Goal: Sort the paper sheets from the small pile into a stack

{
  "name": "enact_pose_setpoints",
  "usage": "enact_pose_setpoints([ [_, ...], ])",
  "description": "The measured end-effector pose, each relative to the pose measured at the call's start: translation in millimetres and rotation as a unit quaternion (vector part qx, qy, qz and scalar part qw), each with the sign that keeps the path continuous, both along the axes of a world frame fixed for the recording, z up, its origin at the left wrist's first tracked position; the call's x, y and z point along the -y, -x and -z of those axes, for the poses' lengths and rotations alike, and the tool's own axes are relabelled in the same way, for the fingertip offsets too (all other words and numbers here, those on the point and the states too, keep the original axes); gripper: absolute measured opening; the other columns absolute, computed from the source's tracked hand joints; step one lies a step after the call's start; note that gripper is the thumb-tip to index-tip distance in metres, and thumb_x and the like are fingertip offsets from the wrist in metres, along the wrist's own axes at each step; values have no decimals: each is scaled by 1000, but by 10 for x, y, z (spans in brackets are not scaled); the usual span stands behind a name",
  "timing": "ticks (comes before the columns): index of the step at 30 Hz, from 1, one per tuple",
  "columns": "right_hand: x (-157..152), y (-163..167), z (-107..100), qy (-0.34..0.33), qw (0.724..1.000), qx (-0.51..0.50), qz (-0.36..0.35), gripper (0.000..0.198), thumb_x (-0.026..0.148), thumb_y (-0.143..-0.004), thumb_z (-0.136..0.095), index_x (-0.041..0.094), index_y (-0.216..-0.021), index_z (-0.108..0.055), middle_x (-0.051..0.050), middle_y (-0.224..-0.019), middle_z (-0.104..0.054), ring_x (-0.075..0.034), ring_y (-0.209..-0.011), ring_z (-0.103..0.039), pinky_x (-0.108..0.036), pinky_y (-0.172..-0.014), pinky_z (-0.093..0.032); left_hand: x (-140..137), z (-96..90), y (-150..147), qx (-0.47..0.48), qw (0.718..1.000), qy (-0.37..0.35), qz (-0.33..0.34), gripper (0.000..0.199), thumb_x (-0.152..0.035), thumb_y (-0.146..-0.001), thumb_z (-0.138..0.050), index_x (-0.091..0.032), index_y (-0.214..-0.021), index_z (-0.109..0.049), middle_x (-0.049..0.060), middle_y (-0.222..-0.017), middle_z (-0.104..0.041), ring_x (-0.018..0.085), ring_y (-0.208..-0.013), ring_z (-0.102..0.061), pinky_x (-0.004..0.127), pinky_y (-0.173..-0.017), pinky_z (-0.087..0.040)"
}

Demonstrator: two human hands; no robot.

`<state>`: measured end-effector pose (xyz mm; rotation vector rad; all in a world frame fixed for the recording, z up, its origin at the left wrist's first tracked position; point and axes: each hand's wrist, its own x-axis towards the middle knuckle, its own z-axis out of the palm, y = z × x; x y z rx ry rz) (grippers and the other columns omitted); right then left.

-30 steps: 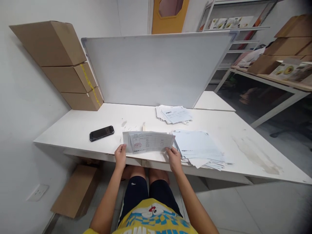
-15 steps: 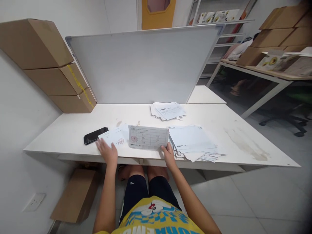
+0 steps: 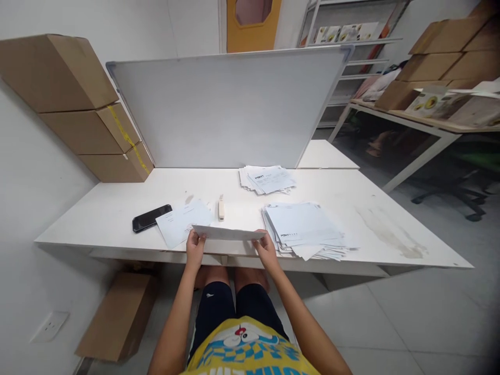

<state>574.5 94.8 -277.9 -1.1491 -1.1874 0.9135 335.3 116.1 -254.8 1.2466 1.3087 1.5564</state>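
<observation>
Between my hands is a paper sheet [image 3: 229, 234], tilted so that it shows nearly edge-on above the table's front edge. My left hand [image 3: 195, 249] pinches its left end, and my right hand [image 3: 266, 250] grips the right end. Just left of it lies a loose sheet [image 3: 183, 221] with a red stamp, one corner close to a black phone [image 3: 152, 217]. Beyond the held sheet, a small cream stapler [image 3: 221, 208] rests on the table. On the right spreads an uneven stack of papers [image 3: 304, 224] with dark lettering.
Farther back on the white table [image 3: 117, 219] sits a second paper pile [image 3: 267, 179], in front of a standing whiteboard [image 3: 230, 109]. Cardboard boxes [image 3: 89, 133] are stacked at the left wall. Another box [image 3: 117, 312] stands on the floor below. Someone sits partly hidden at the table on the right.
My left hand has left the loose stamped sheet and now grips the left end of the held paper. That paper has tipped from facing me to nearly edge-on, exposing the stapler.
</observation>
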Motion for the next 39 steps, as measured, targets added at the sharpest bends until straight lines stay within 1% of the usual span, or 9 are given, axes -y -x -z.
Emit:
enact_pose_setpoints([
  [3, -23, -7, -1, -1, 1000, 10, -10, 26, 42, -79, -57, 22, -96, -57, -4, -93, -61, -21, -90, -56, -31, -82, -44, 115, 50, 14, -33, 999, 3, -2, 32, -42, -76, -61, -18, -98, -60, 7, -97, -68, 21, -99, -62, 33, -92, -46],
  [10, 116, 38, -117, 18, 997, -4, -71, 19, 40, -79, -55, 24, -88, -58, -4, -85, -63, -22, -86, -58, -35, -82, -47, 493, 140, 22, -31, 991, 3, -131, 34, -50, -75, -61, -18, -83, -60, 4, -78, -67, 20, -79, -64, 30, -75, -51],
  [15, 343, 161, -57, 87, 989, -44, -114, 33, 35, -75, -57, 25, -106, -54, -2, -80, -64, -20, -77, -60, -31, -69, -49, 658, 158, 215, -45, 989, 65, -124, 45, -50, -76, -61, -16, -106, -60, 9, -93, -70, 23, -87, -67, 32, -74, -52],
  [20, 313, 179, 46, 124, 989, -17, -77, 52, 34, -74, -55, 20, -124, -48, 3, -68, -55, -15, -63, -52, -27, -61, -45, 589, 154, 367, -137, 981, 102, -97, 53, -43, -81, -58, -18, -127, -51, 9, -96, -69, 23, -90, -67, 33, -77, -51],
  [23, 185, 158, 31, 126, 991, 19, -39, 57, 35, -73, -55, 19, -127, -48, 3, -69, -53, -14, -62, -49, -26, -61, -43, 474, 101, 353, -270, 953, 92, -99, 42, -38, -83, -56, -19, -120, -58, 13, -107, -67, 28, -100, -63, 37, -82, -49],
  [26, 43, 130, -4, 137, 989, 52, -17, 59, 36, -72, -54, 17, -127, -50, 2, -73, -55, -14, -61, -50, -27, -59, -42, 347, 44, 282, -421, 898, 64, -111, 38, -33, -85, -52, -17, -118, -60, 16, -110, -65, 32, -104, -58, 42, -88, -46],
  [30, -54, 78, -45, 129, 987, 96, -10, 58, 35, -72, -51, 17, -127, -51, 0, -77, -57, -14, -60, -50, -27, -58, -41, 183, -4, 181, -509, 854, 27, -100, 37, -26, -86, -48, -15, -119, -60, 16, -106, -65, 32, -104, -56, 45, -93, -42],
  [34, -8, 32, -74, 116, 989, 93, -12, 55, 35, -74, -50, 20, -127, -51, -1, -78, -58, -15, -61, -50, -27, -57, -41, 84, -19, 149, -484, 871, 16, -85, 34, -22, -86, -44, -16, -115, -61, 14, -110, -65, 31, -104, -56, 44, -90, -44],
  [39, -10, -9, -96, 103, 993, 58, -6, 55, 37, -76, -52, 18, -127, -52, 0, -76, -54, -13, -59, -46, -26, -57, -41, 58, 19, 179, -429, 897, 16, -103, 29, -22, -83, -47, -18, -105, -64, 11, -96, -67, 29, -91, -59, 41, -84, -45],
])
